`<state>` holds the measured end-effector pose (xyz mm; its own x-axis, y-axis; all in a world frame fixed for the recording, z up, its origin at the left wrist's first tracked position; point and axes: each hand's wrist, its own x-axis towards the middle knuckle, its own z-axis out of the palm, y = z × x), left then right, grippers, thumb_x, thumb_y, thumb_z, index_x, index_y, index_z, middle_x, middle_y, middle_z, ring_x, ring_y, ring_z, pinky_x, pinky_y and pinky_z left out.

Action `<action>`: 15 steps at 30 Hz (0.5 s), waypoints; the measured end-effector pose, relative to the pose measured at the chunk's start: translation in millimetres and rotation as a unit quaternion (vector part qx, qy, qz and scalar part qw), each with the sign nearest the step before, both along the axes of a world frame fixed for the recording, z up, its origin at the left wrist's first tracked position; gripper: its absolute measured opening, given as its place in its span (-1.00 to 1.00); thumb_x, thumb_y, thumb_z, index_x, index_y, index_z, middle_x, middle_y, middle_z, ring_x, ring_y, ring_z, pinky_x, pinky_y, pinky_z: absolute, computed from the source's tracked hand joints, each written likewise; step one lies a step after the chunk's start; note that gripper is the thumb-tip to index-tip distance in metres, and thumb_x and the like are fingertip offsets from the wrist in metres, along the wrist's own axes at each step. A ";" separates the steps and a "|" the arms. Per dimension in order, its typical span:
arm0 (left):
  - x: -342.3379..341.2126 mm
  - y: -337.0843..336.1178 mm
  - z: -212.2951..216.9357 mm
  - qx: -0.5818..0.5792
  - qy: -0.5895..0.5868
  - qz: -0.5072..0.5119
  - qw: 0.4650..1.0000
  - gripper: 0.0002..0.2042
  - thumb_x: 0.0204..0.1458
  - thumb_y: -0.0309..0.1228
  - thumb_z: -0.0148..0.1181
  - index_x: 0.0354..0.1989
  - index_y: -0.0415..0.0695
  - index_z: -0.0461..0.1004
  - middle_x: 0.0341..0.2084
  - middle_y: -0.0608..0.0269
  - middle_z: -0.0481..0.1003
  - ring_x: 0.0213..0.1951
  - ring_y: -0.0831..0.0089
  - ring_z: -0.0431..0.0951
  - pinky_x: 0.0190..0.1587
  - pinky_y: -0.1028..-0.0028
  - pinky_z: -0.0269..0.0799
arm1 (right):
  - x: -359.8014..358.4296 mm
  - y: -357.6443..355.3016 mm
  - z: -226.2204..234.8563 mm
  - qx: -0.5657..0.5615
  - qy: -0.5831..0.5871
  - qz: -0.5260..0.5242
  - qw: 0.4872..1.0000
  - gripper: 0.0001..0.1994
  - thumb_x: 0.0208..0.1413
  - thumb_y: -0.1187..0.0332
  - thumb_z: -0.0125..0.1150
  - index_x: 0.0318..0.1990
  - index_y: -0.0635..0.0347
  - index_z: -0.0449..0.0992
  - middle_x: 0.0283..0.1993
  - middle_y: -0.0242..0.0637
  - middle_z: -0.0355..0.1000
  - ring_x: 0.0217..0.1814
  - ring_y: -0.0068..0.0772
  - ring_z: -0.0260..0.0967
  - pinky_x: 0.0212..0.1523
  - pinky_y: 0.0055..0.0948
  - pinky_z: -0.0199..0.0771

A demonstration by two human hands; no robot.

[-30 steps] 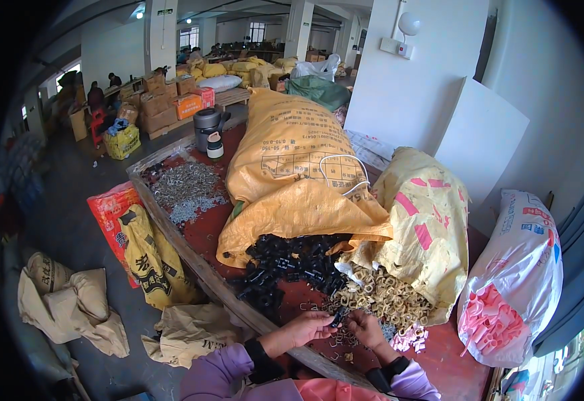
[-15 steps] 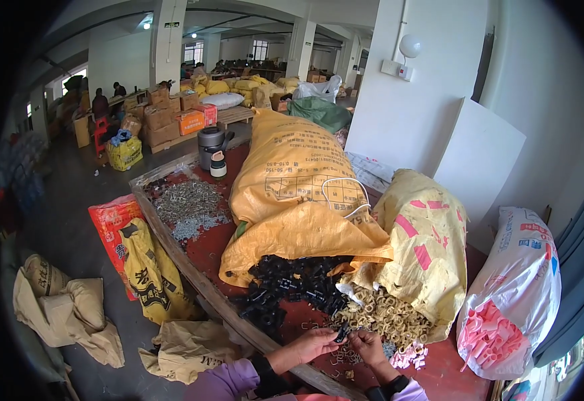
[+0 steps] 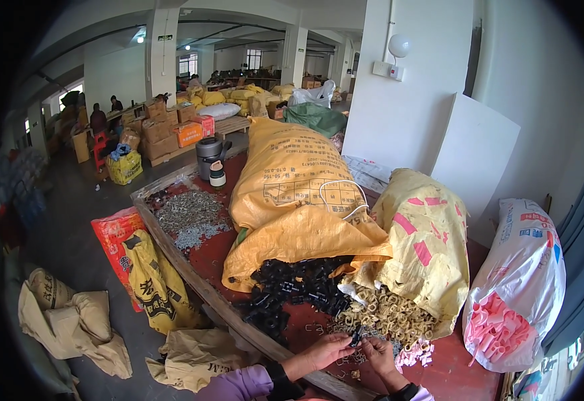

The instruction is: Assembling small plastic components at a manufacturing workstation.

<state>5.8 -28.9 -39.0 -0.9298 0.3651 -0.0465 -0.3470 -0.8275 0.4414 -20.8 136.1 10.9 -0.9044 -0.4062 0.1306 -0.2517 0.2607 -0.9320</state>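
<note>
left hand: at the near edge of the bench, fingers pinched on a small black part, thumb side turned toward the other hand.
right hand: just beside the left, fingertips meeting it at the same small black part; it looks pinched on the piece too, though the part is too small to tell how it sits.
sleeves: a purple sleeve with a dark cuff on the left forearm, a dark band at the right wrist.
bench top: red surface with a wooden rim along its left edge; loose small metal bits lie just around the hands.
black parts pile: heaped beyond the left hand, spilling from the mouth of the big yellow sack that lies along the middle of the bench.
cream ring pile: just beyond the right hand, touching the black pile, at the foot of the yellow sack with pink patches.
pink pieces: a small cluster right of the hands.
white sack: at the right edge of the bench, pink parts showing through its lower side.
silver metal pile: toward the far left corner of the bench.
dark jug: at the far end, a small black-and-white pot beside it.
floor, left: tan empty sacks, a yellow and red bag leaning on the rim.
far hall: stacked cartons, yellow bags, people at a table.
</note>
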 end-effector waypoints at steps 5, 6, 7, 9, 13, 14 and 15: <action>-0.2 17.0 0.5 -0.017 -0.019 -0.006 1.000 -0.85 0.00 -0.51 -0.09 -0.27 -0.22 0.37 -0.25 0.19 0.39 -0.14 0.42 0.37 -0.04 0.42 0.25 | -0.2 18.6 -22.9 -0.005 0.068 0.000 0.998 -0.79 0.02 0.37 0.01 -0.57 0.31 0.38 -0.69 -0.45 0.22 -0.70 -0.71 0.07 -0.71 -0.67 0.04; -3.5 20.3 2.4 -0.027 -0.011 -0.004 1.000 -0.86 -0.01 -0.50 -0.07 -0.28 -0.21 0.37 -0.28 0.22 0.40 -0.18 0.46 0.37 -0.06 0.43 0.26 | -2.7 22.8 -24.8 -0.034 0.023 -0.003 0.999 -0.81 0.02 0.37 0.01 -0.54 0.30 0.37 -0.68 -0.44 0.23 -0.70 -0.70 0.07 -0.71 -0.68 0.05; -4.1 23.8 3.9 -0.037 -0.006 -0.002 0.999 -0.86 -0.02 -0.49 -0.05 -0.29 -0.20 0.36 -0.31 0.26 0.40 -0.21 0.49 0.38 -0.07 0.44 0.28 | -1.2 24.8 -22.0 -0.064 -0.024 -0.007 0.998 -0.84 0.01 0.38 0.02 -0.51 0.29 0.37 -0.67 -0.43 0.24 -0.71 -0.69 0.08 -0.72 -0.68 0.06; -4.5 30.2 4.1 -0.048 -0.004 -0.001 0.999 -0.87 -0.02 -0.48 -0.02 -0.30 -0.19 0.36 -0.34 0.29 0.40 -0.25 0.53 0.39 -0.09 0.46 0.29 | 2.7 29.2 -16.7 -0.095 -0.074 -0.012 0.993 -0.86 0.01 0.39 0.02 -0.49 0.28 0.36 -0.67 -0.42 0.25 -0.71 -0.69 0.09 -0.72 -0.69 0.07; 4.6 40.1 5.5 -0.059 0.012 -0.017 0.998 -0.87 -0.03 -0.47 -0.02 -0.30 -0.19 0.36 -0.34 0.31 0.40 -0.24 0.53 0.38 -0.08 0.47 0.28 | 15.8 44.7 -7.1 -0.185 -0.218 -0.025 0.958 -0.91 -0.01 0.43 0.03 -0.41 0.27 0.34 -0.59 -0.36 0.34 -0.65 -0.66 0.19 -0.65 -0.75 0.17; 5.5 42.8 9.6 -0.063 0.008 -0.030 0.997 -0.87 -0.03 -0.47 -0.01 -0.30 -0.19 0.36 -0.35 0.31 0.40 -0.24 0.53 0.38 -0.08 0.47 0.28 | 16.3 48.8 -8.2 -0.189 -0.235 -0.033 0.953 -0.91 -0.01 0.43 0.03 -0.42 0.26 0.33 -0.59 -0.36 0.34 -0.66 -0.66 0.19 -0.65 -0.76 0.17; 6.6 45.2 14.6 -0.068 0.004 -0.043 0.997 -0.87 -0.03 -0.47 -0.01 -0.30 -0.18 0.36 -0.35 0.31 0.40 -0.24 0.52 0.38 -0.08 0.48 0.28 | 17.3 52.4 -8.8 -0.192 -0.253 -0.041 0.947 -0.92 -0.01 0.43 0.02 -0.43 0.25 0.33 -0.59 -0.36 0.33 -0.66 -0.67 0.18 -0.66 -0.77 0.17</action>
<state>12.4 16.3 -24.4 -0.8956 0.4349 -0.0935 -0.4105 -0.7272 0.5501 -3.5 188.4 2.1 -0.9176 -0.3413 -0.2039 0.2588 -0.1234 -0.9580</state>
